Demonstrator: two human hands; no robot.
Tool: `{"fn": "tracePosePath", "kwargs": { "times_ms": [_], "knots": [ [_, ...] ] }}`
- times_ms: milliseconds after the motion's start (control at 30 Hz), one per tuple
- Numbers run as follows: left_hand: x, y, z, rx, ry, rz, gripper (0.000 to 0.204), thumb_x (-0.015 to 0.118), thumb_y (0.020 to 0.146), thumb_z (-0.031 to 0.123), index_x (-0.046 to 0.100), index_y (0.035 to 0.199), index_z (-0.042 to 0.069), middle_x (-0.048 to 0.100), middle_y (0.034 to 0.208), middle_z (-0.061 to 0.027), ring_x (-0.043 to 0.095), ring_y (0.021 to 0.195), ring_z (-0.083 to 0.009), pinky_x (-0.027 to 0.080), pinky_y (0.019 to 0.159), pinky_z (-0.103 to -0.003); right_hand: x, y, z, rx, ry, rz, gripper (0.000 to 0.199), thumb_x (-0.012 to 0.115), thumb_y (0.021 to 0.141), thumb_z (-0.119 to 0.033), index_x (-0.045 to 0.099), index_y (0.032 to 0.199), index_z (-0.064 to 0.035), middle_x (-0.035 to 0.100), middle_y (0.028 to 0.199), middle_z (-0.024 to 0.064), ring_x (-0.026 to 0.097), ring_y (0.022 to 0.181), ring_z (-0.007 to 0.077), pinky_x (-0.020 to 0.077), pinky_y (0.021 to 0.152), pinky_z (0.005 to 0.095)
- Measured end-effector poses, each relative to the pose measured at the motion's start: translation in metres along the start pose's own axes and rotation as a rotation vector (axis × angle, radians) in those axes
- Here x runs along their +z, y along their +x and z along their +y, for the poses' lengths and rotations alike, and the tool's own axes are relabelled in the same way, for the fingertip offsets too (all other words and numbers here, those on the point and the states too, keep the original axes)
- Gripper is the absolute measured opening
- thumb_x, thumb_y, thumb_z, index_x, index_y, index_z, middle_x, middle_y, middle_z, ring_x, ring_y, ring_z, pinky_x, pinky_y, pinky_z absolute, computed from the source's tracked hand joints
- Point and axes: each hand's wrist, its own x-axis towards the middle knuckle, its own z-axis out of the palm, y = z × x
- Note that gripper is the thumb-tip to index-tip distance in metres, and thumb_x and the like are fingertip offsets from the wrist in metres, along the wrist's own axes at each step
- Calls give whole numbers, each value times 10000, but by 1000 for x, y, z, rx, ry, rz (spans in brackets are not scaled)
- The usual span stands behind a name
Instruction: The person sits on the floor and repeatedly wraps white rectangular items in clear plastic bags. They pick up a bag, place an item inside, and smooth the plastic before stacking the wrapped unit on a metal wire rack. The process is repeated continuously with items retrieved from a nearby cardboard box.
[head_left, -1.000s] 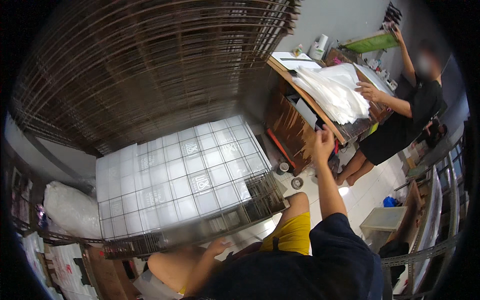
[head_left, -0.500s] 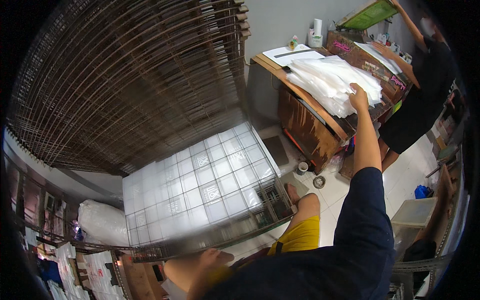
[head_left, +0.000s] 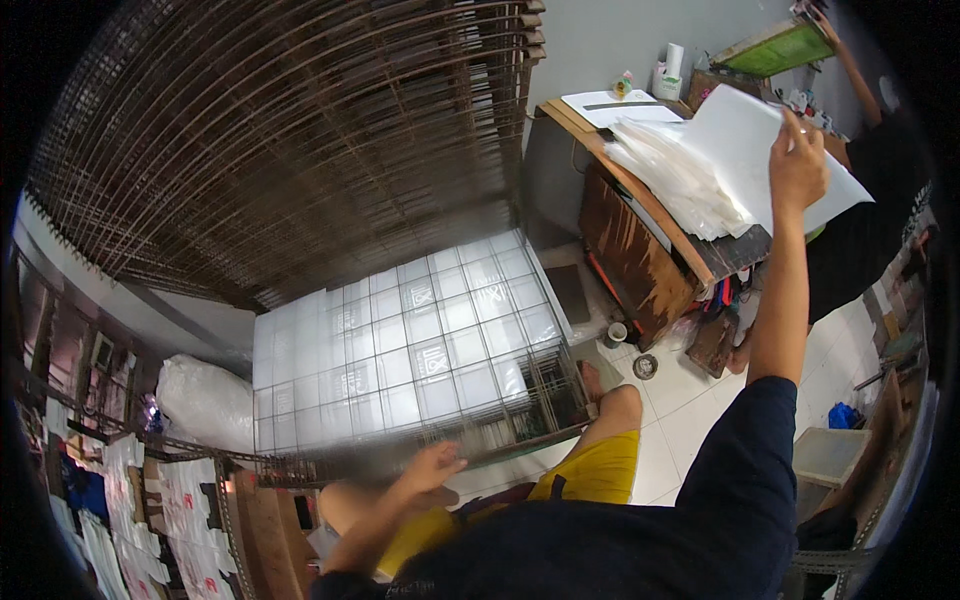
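My right hand [head_left: 797, 165] is stretched out to the far right, fingers closed on the upper edge of a flat white plastic bag [head_left: 742, 150]. The bag hangs raised and spread, covering part of a pile of thin whitish plastic bags [head_left: 672, 178] on the worn wooden table [head_left: 640, 240]. My left hand [head_left: 435, 468] hovers above my lap near the front edge of the wire rack, holding nothing, its fingers partly apart. On the rack's mesh [head_left: 420, 350] lie white bags with printed marks, seen through the wires.
Raised wire racks [head_left: 300, 130] tower at the left. Beyond the table, a person in black [head_left: 860, 265] holds up a green frame [head_left: 770, 48]. A cup [head_left: 615, 333] and a small round dish [head_left: 644, 366] stand on the floor. A stuffed white sack [head_left: 205, 402] sits at the left.
My right hand has lifted the white bag off the pile and moved rightward. My left hand has risen from my leg. The view has shifted slightly.
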Motion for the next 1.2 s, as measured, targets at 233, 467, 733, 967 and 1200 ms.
{"fn": "tracePosePath", "kwargs": {
  "times_ms": [233, 467, 733, 967, 1200],
  "knots": [
    [1, 46, 77, 419, 98, -382, 489, 638, 819, 398, 538, 1172, 75, 590, 994, -108, 585, 916, -223, 477, 792, -344, -97, 61, -31, 76, 491, 131, 239, 622, 819, -241, 677, 1027, -344, 693, 792, -48, 639, 785, 120, 493, 674, 284],
    [-5, 60, 173, 198, -601, -535, 617, 462, 912, 469, 284, 1377, 105, 557, 1090, -123, 558, 931, -185, 467, 839, -325, -163, 47, -110, 26, 955, -124, 217, 585, 850, -114, 684, 1044, -118, 691, 848, 42, 625, 833, 88, 460, 765, 216],
    [-63, 59, 168, 11, -1544, -438, 1154, 209, 627, 904, 41, 1441, 102, 530, 1158, -255, 624, 860, -257, 549, 696, -354, -218, -4, -152, -95, 1338, -551, 248, 512, 877, -7, 585, 1098, 76, 618, 1039, 124, 586, 912, 160, 439, 831, 256],
    [-42, 14, 124, -81, -2059, -251, 1245, 364, 590, 900, 97, 1420, 12, 530, 1159, -265, 618, 917, -306, 543, 734, -326, -264, -53, -211, -97, 1738, -1214, 347, 549, 731, -191, 634, 920, 87, 640, 905, 133, 585, 824, 169, 424, 765, 261],
    [-32, 12, 45, 25, -2194, 103, 419, 492, 849, 274, 488, 1078, -77, 581, 1012, -178, 607, 911, -274, 513, 853, -336, -298, -74, -301, -172, 1717, -1541, 123, 640, 780, -47, 633, 874, 32, 625, 827, 58, 551, 748, 94, 414, 685, 219]
  ]
}}
